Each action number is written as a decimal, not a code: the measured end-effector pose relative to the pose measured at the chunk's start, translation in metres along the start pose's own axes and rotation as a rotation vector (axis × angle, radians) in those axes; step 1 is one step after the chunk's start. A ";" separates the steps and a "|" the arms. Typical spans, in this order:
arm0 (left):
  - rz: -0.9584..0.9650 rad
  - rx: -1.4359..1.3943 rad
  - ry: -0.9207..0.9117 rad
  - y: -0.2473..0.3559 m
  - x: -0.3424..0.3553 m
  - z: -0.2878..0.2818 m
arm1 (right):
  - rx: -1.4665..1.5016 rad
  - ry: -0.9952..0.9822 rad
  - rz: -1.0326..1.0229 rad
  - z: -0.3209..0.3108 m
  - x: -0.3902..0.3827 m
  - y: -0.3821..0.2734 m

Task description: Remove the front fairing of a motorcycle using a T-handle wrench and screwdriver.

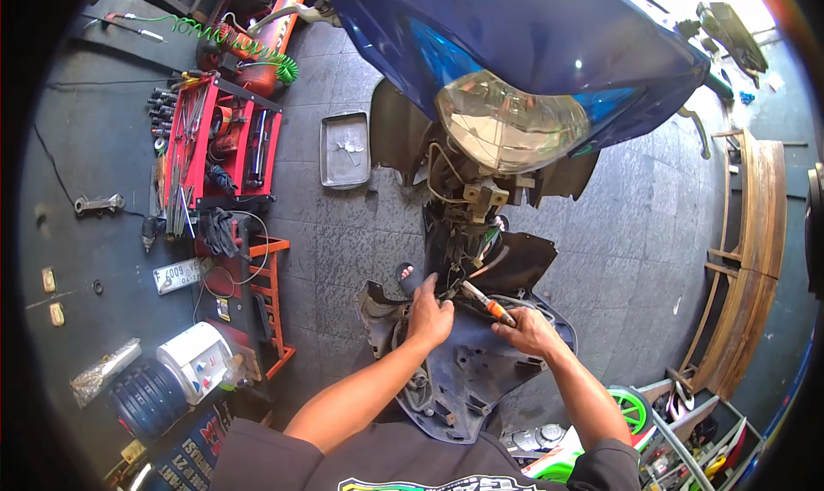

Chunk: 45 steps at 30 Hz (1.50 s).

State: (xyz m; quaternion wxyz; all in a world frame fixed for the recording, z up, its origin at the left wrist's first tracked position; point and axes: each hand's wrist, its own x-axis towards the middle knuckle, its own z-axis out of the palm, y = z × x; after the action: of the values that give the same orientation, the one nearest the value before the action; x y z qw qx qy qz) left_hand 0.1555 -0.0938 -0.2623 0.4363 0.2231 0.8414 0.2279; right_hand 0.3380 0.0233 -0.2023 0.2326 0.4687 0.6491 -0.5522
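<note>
A blue motorbike front fairing [532, 36] with a clear headlight [506, 122] rises in front of me, its wiring and brackets [481, 199] bare below. My right hand [530, 332] is closed round the handle of an orange-and-black tool [496, 309]. The tool's silver shaft slants up and left toward the wires; its exact kind is unclear. To the left, my left hand [429, 318] reaches up with fingers stretched and thumb apart, at the edge of the wiring. Its fingertips are partly lost against the dark parts. Under both hands lies a dark blue plastic body panel [481, 388].
A metal tray [345, 182] lies on the tiled floor. Left stand a red tool cart [206, 139], a red compressor [279, 40] and an orange frame [273, 311]. A sandalled foot [408, 275] is beside the bike. A wooden bench [755, 233] and grey rack [687, 439] are right.
</note>
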 end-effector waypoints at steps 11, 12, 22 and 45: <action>-0.044 -0.187 -0.034 -0.008 0.000 -0.001 | 0.011 -0.074 -0.187 0.009 0.021 0.006; -0.062 -0.203 -0.035 -0.008 -0.001 -0.003 | 0.011 -0.080 -0.203 0.008 0.022 0.006; 0.018 -0.213 0.016 -0.010 -0.009 -0.006 | -0.043 -0.085 -0.344 0.005 0.032 -0.004; 0.103 -0.248 0.042 -0.014 -0.012 -0.017 | -0.260 -0.098 -0.298 0.007 0.036 -0.025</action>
State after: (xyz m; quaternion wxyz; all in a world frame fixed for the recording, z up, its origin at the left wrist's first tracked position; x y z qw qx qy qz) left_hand 0.1455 -0.1152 -0.2538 0.4306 0.2054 0.8032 0.3568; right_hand 0.2985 0.0309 -0.2214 0.2383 0.3062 0.7651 -0.5139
